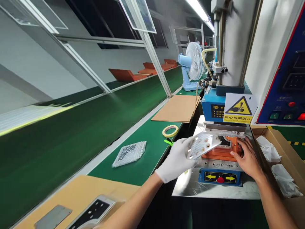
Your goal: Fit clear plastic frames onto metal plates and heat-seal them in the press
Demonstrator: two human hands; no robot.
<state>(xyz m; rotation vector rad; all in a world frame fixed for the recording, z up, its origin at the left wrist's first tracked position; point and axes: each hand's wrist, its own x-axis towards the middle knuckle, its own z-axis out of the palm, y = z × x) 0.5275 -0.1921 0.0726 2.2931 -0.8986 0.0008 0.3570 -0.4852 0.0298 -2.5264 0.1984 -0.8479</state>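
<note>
Plate of perforated white plastic (202, 145), one: gripped along its lower-left edge by the left hand (175, 162), which wears a white cotton glove, and held clear of the bench at about 1 o'clock from the worker. Long axis tilted, running lower left to upper right, far end reaching over an orange metal jig (221, 155). Left hand nearer the plate; right hand (247, 156), bare and open, fingers spread on the jig's right side, just beside the plate's far end. Hands apart, plate between them, no contact between plate and right hand that can be made out.

Pneumatic press with silver cylinder (234, 47), 1 o'clock, bearing a yellow triangular warning sign (240, 108). Blue control panel (286, 79), 2 o'clock. Brown cardboard box (289, 159), 3 o'clock, holding white wrapped pieces (284, 181). Green bench mat (152, 149), 11 o'clock, carrying a tan cardboard sheet (176, 108), a roll of masking tape (169, 135) and a silver printed bag (128, 154). Tan tray (78, 190), 9 o'clock, with a black-and-silver perforated plate (91, 211). Green conveyor belt (71, 140), along the left. Pale blue desk fan (194, 60), 12 o'clock.
</note>
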